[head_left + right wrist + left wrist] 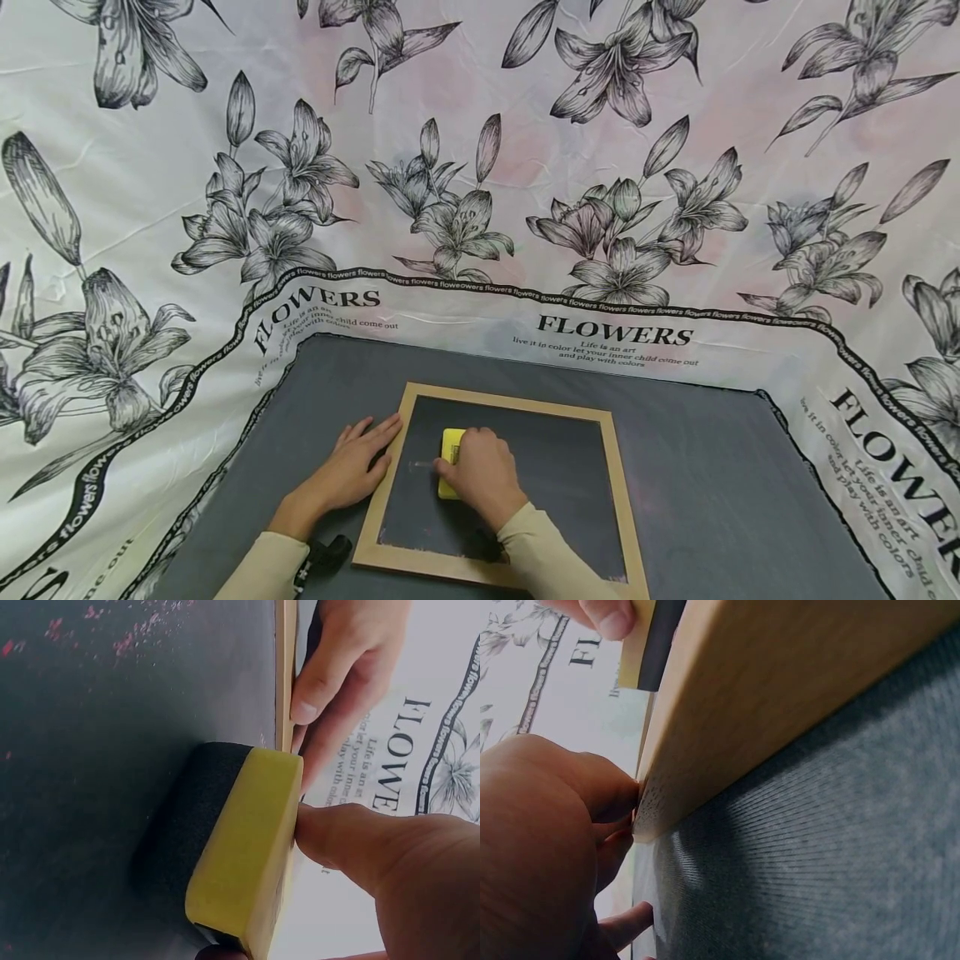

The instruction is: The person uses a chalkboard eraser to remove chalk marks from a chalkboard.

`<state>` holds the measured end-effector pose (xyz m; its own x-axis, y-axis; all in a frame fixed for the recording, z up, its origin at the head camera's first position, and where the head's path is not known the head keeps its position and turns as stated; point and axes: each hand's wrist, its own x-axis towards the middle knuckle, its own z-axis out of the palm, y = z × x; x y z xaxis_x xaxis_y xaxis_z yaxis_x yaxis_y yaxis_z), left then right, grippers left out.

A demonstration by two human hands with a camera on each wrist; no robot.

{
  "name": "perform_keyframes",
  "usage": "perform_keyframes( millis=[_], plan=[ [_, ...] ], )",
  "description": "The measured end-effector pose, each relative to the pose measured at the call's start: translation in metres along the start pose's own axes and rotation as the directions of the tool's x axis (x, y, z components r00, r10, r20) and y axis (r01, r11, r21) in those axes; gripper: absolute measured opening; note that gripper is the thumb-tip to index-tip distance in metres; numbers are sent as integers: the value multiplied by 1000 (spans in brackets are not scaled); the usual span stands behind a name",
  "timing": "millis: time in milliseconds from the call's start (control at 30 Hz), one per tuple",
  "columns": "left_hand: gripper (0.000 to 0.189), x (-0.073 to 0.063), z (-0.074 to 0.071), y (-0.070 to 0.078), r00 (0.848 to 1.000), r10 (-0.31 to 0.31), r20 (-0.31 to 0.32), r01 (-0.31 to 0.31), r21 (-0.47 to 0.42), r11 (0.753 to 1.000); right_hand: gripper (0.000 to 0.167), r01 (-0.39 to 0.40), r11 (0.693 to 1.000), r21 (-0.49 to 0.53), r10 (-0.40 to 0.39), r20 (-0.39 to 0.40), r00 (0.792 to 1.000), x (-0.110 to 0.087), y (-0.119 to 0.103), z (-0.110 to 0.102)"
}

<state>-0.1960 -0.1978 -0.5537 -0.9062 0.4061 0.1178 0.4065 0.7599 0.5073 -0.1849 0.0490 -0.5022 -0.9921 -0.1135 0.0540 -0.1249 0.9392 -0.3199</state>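
A small chalkboard (551, 479) with a light wooden frame (626, 492) lies flat on the dark table. My right hand (483, 477) grips a yellow chalkboard eraser (450, 440) over the board's left half. In the right wrist view the eraser's black felt pad (195, 810) faces the board, with my thumb (337, 836) against its yellow back. My left hand (348, 471) rests on the frame's left side, fingers mostly extended. The left wrist view shows its fingertips right at the frame's wooden edge (697, 742). My right palm hides part of the eraser.
Reddish chalk specks (124, 641) dot the board's surface. Grey cloth (750, 500) covers the table around the board. White fabric with printed flowers (465, 233) hangs behind and at both sides. A black strap (330, 554) is at my left wrist.
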Motion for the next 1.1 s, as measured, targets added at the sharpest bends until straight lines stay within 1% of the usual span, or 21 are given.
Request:
perform_keyframes(
  millis=[200, 333, 433, 600, 800, 900, 1100],
  plan=[
    [58, 0, 2, -2, 1000, -9, 14, 9, -4, 1000, 57, 7, 1000, 0, -7, -1, 1000, 0, -5, 2],
    [58, -1, 3, 0, 1000, -3, 4, 3, -11, 1000, 59, 7, 1000, 3, -7, 6, 1000, -1, -10, 3],
    [58, -1, 3, 0, 1000, 2, -1, -2, -10, 1000, 61, 9, 1000, -4, -9, 10, 1000, -1, -14, 4],
    [58, 1, 3, -1, 1000, -13, 8, 13, -4, 1000, 63, 23, 999, -28, -23, 0, 1000, 0, -18, 5],
    [58, 1, 1, 0, 1000, -11, 11, 11, 4, 1000, 64, 41, 998, -37, -42, -9, 999, 0, -20, 6],
    [58, 1, 1, 0, 1000, -15, 12, 15, -3, 1000, 65, 40, 998, -40, -40, -8, 999, 0, -20, 7],
    [58, 0, 0, 1, 1000, -5, 0, 5, -8, 1000, 65, 33, 999, -39, -33, -2, 999, 0, -21, 6]
  ],
)
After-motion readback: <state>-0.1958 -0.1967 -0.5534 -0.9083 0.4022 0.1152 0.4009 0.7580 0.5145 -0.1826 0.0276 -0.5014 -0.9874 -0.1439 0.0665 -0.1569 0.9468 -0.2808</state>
